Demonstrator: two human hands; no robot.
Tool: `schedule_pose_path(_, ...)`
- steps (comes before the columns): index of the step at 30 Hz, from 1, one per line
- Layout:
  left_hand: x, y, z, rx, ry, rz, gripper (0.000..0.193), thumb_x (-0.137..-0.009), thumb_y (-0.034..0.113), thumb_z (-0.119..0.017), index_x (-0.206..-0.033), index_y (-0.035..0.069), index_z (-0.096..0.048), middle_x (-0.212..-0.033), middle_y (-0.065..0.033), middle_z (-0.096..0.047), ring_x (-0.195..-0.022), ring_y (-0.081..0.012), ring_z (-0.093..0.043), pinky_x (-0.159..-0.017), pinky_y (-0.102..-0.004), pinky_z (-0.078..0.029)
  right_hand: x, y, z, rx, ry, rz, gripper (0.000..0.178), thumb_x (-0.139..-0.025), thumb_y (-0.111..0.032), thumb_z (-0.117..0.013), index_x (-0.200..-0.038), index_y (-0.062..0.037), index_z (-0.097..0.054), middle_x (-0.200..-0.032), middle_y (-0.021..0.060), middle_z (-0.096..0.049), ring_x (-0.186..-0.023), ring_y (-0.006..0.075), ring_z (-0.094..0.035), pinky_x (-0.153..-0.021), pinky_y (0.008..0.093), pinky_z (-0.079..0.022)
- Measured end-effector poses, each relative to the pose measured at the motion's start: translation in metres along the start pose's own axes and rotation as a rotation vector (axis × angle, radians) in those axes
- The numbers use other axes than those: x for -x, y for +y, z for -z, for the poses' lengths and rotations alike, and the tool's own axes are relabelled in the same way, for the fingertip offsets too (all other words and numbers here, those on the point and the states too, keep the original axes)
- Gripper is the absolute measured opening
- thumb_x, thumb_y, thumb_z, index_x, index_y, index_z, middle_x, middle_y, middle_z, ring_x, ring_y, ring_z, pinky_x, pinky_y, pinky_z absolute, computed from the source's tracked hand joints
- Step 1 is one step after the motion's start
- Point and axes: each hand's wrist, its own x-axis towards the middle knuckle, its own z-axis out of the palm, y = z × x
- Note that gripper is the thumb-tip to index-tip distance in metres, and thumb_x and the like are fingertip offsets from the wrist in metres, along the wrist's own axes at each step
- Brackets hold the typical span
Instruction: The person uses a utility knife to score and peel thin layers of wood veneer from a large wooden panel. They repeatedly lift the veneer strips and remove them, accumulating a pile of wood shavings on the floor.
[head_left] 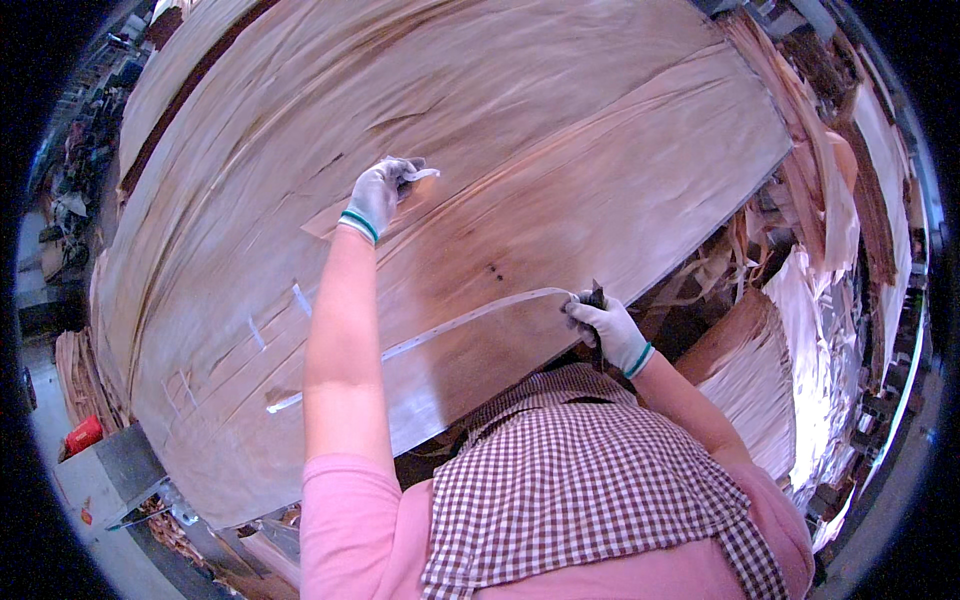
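Note:
My left hand (378,195), in a white glove with a green cuff, reaches over the wood veneer sheet (520,190). Its closed fingers pinch a short piece of white tape (426,174), just above a small loose veneer patch (320,222). By the sheet's near edge, my right hand (612,330), gloved likewise, is closed round a slim dark tool (598,345) whose kind I cannot make out. A long white perforated tape (460,319) arches from the right fingers leftward across the sheet, passing behind my left forearm.
Short white tape pieces (301,299) stick to the veneer at left. Torn veneer scraps (745,365) lie heaped at the right, below the sheet's edge. A red object (83,436) sits by a grey box-like surface (115,468) at lower left.

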Motion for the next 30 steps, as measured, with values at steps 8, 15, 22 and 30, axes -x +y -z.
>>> schedule_pose_path(8, 0.019, 0.005, 0.005, 0.015, -0.243, -0.125, 0.015, -0.087, 0.011, -0.048, -0.081, 0.004, -0.059, -0.092, -0.0105, -0.062, -0.077, -0.0230, -0.057, -0.080, -0.0381, -0.050, 0.000, 0.009, 0.002, -0.108, -0.002, -0.010, 0.016, -0.088, -0.023, -0.063, -0.092, -0.0083, -0.065, -0.073, -0.0024, -0.058, -0.052, 0.0042, -0.046, -0.045, 0.0186, -0.034)
schedule_pose_path(15, 0.005, -0.003, -0.008, -0.379, -0.146, -0.072, 0.013, -0.081, 0.013, -0.060, -0.081, 0.001, -0.064, -0.106, -0.0116, -0.060, -0.096, -0.0179, -0.054, -0.085, -0.0323, -0.045, -0.006, 0.005, 0.003, -0.144, -0.023, -0.017, 0.018, -0.089, -0.025, -0.062, -0.095, -0.0086, -0.064, -0.073, -0.0026, -0.058, -0.052, 0.0033, -0.046, -0.045, 0.0180, -0.034)
schedule_pose_path(22, 0.007, -0.011, -0.030, -0.761, -0.021, -0.146, 0.015, -0.068, 0.013, -0.075, -0.076, 0.003, -0.068, -0.131, -0.0125, -0.046, -0.110, -0.0198, -0.052, -0.088, -0.0320, -0.045, -0.003, 0.003, -0.005, -0.134, 0.006, -0.023, 0.019, -0.088, -0.027, -0.063, -0.095, -0.0086, -0.065, -0.072, -0.0028, -0.058, -0.054, 0.0036, -0.046, -0.046, 0.0189, -0.034)
schedule_pose_path(30, 0.008, -0.025, -0.040, -1.190, 0.224, -0.332, 0.018, -0.064, 0.023, -0.077, -0.071, 0.009, -0.067, -0.121, -0.0075, -0.058, -0.111, -0.0293, -0.051, -0.094, -0.0385, -0.041, -0.002, 0.009, -0.003, -0.129, -0.006, -0.030, 0.020, -0.088, -0.025, -0.063, -0.097, -0.0071, -0.066, -0.073, -0.0029, -0.059, -0.053, 0.0044, -0.046, -0.045, 0.0190, -0.034)
